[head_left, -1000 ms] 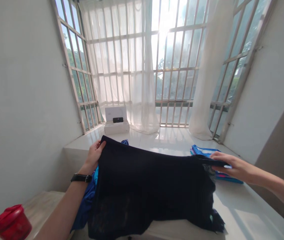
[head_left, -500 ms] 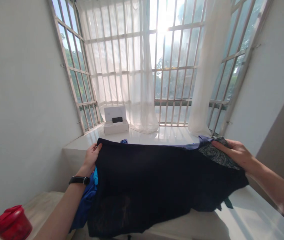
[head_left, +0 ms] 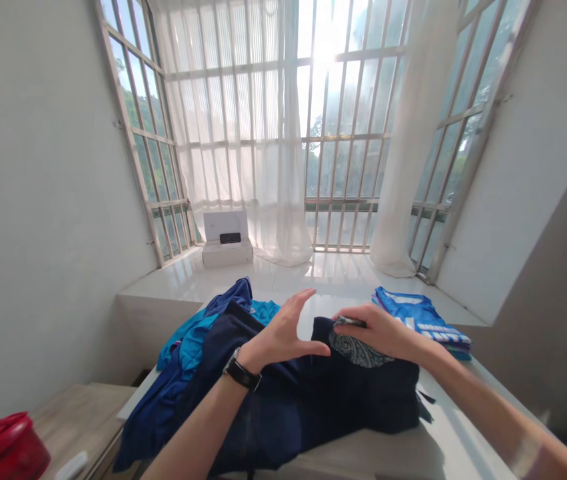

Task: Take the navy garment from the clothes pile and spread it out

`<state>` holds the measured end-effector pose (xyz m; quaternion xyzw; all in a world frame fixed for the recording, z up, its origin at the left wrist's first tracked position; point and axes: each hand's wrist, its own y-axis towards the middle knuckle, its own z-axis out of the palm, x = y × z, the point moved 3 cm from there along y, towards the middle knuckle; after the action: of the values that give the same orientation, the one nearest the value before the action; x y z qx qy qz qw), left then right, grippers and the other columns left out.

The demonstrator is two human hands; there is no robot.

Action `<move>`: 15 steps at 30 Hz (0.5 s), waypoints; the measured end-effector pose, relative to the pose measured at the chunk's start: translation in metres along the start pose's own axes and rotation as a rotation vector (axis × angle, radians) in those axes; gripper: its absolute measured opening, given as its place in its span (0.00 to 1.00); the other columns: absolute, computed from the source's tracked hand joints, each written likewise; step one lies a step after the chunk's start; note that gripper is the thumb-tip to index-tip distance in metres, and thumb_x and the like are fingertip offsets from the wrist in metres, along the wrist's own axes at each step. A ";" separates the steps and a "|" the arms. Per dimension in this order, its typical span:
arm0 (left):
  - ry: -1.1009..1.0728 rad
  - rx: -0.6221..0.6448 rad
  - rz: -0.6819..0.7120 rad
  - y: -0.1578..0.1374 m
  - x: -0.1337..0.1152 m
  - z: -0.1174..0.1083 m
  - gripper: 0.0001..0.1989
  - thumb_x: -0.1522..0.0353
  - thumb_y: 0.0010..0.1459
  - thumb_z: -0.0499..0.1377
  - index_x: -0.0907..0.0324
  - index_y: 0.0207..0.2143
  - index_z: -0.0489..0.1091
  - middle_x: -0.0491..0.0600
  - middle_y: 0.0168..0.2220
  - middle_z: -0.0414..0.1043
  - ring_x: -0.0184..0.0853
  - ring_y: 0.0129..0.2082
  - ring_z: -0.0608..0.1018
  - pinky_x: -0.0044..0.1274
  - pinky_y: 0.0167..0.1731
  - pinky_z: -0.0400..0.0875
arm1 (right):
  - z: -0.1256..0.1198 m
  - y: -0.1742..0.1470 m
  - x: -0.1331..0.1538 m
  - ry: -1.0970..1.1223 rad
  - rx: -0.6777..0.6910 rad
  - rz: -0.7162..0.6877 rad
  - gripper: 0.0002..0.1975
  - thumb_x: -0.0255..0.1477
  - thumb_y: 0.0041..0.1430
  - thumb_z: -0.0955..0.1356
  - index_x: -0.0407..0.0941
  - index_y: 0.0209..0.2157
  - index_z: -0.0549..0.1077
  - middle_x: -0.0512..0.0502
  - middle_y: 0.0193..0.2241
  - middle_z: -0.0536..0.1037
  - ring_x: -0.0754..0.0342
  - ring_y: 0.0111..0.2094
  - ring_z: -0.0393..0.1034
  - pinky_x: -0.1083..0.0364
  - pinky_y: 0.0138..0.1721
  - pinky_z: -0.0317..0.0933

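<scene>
Lowered since the earlier frame, the navy garment (head_left: pixel 363 397) lies at the near side of the white ledge (head_left: pixel 468 413), against blue clothes (head_left: pixel 193 350) at left, its paisley section (head_left: pixel 363 353) pinched by the right hand (head_left: pixel 388 332), the left hand (head_left: pixel 283 337) spread and empty, so a one-sided pull could bunch it.

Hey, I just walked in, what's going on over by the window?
A person is handling a dark navy garment spread on the white ledge. The right hand grips its paisley-patterned part; the left hand is open over the cloth. Loose blue clothes lie heaped on the left, and a folded blue shirt with white lettering tops a stack on the right.
</scene>
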<state>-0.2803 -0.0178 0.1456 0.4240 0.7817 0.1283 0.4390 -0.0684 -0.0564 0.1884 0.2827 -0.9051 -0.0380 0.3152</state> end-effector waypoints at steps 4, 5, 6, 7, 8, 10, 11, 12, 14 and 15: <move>-0.178 0.256 -0.002 0.018 -0.029 0.035 0.22 0.59 0.55 0.67 0.59 0.50 0.73 0.49 0.41 0.78 0.40 0.41 0.78 0.26 0.40 0.72 | 0.010 0.002 0.016 0.010 -0.056 -0.002 0.14 0.42 0.57 0.71 0.46 0.33 0.76 0.53 0.24 0.76 0.56 0.27 0.67 0.58 0.30 0.60; -0.185 0.288 -0.031 0.018 -0.029 0.036 0.15 0.60 0.58 0.64 0.60 0.42 0.76 0.46 0.33 0.77 0.36 0.34 0.76 0.23 0.34 0.69 | 0.008 -0.001 0.013 0.034 -0.100 0.030 0.14 0.43 0.54 0.72 0.46 0.34 0.75 0.54 0.23 0.74 0.56 0.26 0.66 0.58 0.29 0.60; -0.186 0.300 -0.064 0.018 -0.028 0.033 0.12 0.60 0.60 0.62 0.61 0.36 0.76 0.44 0.28 0.74 0.33 0.29 0.74 0.22 0.30 0.66 | 0.007 -0.006 0.008 0.076 -0.127 0.065 0.17 0.44 0.52 0.74 0.46 0.36 0.75 0.54 0.24 0.74 0.56 0.27 0.66 0.58 0.29 0.61; -0.196 0.288 -0.096 0.017 -0.026 0.029 0.14 0.60 0.61 0.61 0.62 0.31 0.76 0.43 0.24 0.71 0.31 0.26 0.71 0.21 0.27 0.63 | 0.007 -0.010 0.001 0.136 -0.133 0.096 0.20 0.44 0.49 0.75 0.46 0.39 0.74 0.54 0.26 0.75 0.54 0.29 0.68 0.57 0.30 0.63; -0.224 0.256 -0.124 0.015 -0.025 0.023 0.16 0.59 0.62 0.60 0.62 0.29 0.75 0.43 0.23 0.70 0.30 0.25 0.69 0.21 0.26 0.62 | 0.009 -0.016 -0.007 0.206 -0.113 0.121 0.25 0.44 0.46 0.76 0.47 0.43 0.74 0.52 0.30 0.77 0.52 0.33 0.71 0.56 0.34 0.66; -0.333 0.152 -0.176 0.013 -0.024 0.011 0.17 0.57 0.62 0.60 0.61 0.30 0.76 0.44 0.26 0.73 0.32 0.27 0.70 0.22 0.28 0.64 | 0.021 -0.026 -0.025 0.346 -0.014 0.181 0.32 0.43 0.41 0.78 0.47 0.48 0.74 0.49 0.38 0.80 0.46 0.42 0.73 0.52 0.45 0.69; -0.403 0.096 -0.203 0.012 -0.024 0.005 0.17 0.56 0.61 0.60 0.61 0.32 0.77 0.46 0.28 0.75 0.34 0.29 0.72 0.23 0.30 0.66 | 0.029 -0.032 -0.034 0.403 0.053 0.227 0.33 0.43 0.39 0.79 0.46 0.49 0.75 0.48 0.40 0.80 0.44 0.45 0.73 0.50 0.48 0.69; -0.477 0.045 -0.230 0.011 -0.024 -0.001 0.17 0.55 0.61 0.60 0.60 0.34 0.78 0.47 0.31 0.77 0.36 0.32 0.74 0.23 0.33 0.69 | 0.040 -0.036 -0.043 0.449 0.122 0.276 0.32 0.43 0.39 0.79 0.46 0.47 0.76 0.48 0.40 0.81 0.43 0.45 0.73 0.49 0.48 0.69; -0.606 -0.041 -0.275 0.010 -0.023 -0.010 0.17 0.55 0.60 0.62 0.59 0.37 0.79 0.48 0.36 0.79 0.38 0.37 0.76 0.25 0.40 0.72 | 0.059 -0.044 -0.059 0.502 0.226 0.343 0.28 0.43 0.41 0.78 0.44 0.44 0.78 0.48 0.39 0.82 0.42 0.43 0.74 0.49 0.46 0.70; -0.652 -0.076 -0.294 0.009 -0.022 -0.014 0.16 0.55 0.60 0.62 0.58 0.39 0.79 0.48 0.38 0.80 0.39 0.39 0.77 0.25 0.43 0.72 | 0.067 -0.047 -0.066 0.506 0.252 0.357 0.26 0.43 0.43 0.77 0.44 0.42 0.79 0.48 0.39 0.83 0.42 0.43 0.75 0.50 0.44 0.70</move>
<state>-0.2813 -0.0268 0.1712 0.3091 0.6479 -0.0489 0.6945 -0.0432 -0.0681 0.0871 0.1571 -0.8309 0.2014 0.4943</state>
